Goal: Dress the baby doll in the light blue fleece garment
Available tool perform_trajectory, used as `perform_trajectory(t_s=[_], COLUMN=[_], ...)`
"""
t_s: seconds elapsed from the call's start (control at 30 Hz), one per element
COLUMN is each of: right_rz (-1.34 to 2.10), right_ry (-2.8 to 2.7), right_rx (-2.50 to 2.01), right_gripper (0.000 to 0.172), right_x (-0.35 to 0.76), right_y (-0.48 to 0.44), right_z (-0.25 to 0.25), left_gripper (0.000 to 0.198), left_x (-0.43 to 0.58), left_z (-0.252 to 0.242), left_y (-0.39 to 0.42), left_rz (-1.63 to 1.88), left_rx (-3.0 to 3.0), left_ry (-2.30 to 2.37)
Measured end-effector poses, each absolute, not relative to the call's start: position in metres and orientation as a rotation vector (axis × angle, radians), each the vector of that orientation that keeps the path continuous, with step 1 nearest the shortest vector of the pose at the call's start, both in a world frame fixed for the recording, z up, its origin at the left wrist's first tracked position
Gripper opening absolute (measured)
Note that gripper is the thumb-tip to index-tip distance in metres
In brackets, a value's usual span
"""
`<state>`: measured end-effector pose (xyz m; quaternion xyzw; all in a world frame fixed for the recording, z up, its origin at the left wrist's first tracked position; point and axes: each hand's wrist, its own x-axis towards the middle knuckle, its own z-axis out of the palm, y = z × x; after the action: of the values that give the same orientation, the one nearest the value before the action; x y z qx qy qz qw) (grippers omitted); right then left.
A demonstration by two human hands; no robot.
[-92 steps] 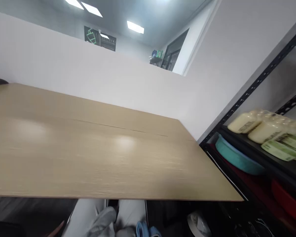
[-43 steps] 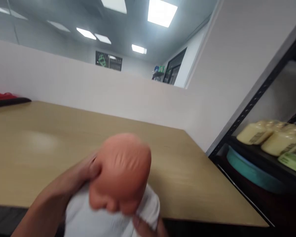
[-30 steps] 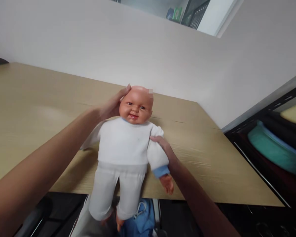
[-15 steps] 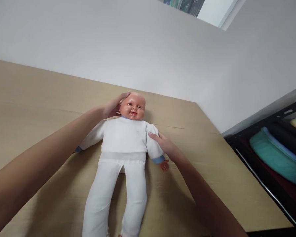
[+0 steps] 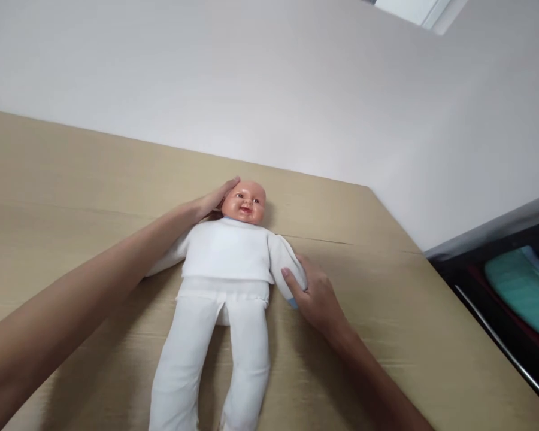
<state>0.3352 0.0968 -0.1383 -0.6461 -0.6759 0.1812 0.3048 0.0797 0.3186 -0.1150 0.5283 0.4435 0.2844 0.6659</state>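
Observation:
A baby doll (image 5: 227,251) in a white top and white trousers with blue trim lies face up on the table. My left hand (image 5: 215,199) is cupped round the side of the doll's head (image 5: 247,202), its fingers reaching up beside the crown and partly hidden. On the other side, my right hand (image 5: 317,293) grips the lower part of the doll's sleeve (image 5: 285,263), thumb on top and the other fingers behind it. Just a bit of the blue cuff shows there, and the doll's small hand is covered. My left forearm hides part of the other sleeve.
The wooden table (image 5: 94,173) reaches back to a pale wall (image 5: 184,78). Past its right edge stands a dark rack or case (image 5: 471,281) with a teal curved thing (image 5: 521,287) in it. A window corner (image 5: 413,12) shows at the top.
My right hand has slid down the doll's sleeve from the upper arm towards the cuff, covering the doll's hand. My left hand stays at the head. The camera view has shifted slightly.

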Motion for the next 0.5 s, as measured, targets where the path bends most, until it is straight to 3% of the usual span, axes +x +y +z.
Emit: perform_trajectory(t_s=[0.33,0.5], right_rz=[0.435,0.423], right_ry=[-1.812,-1.816], right_rx=[-1.709,-1.705], right_gripper=[0.039,0.040], right_x=[0.3366,0.3364], right_y=[0.0957,0.0973], right_z=[-0.1382,-0.1468], left_gripper=[0.092,0.086], left_x=[0.0842,0.0817], left_z=[-0.1213,-0.1202], left_y=[0.3168,0.3156], left_rz=[0.599,0.697], left_rx=[1.240,1.571], left_ry=[0.985,1.172])
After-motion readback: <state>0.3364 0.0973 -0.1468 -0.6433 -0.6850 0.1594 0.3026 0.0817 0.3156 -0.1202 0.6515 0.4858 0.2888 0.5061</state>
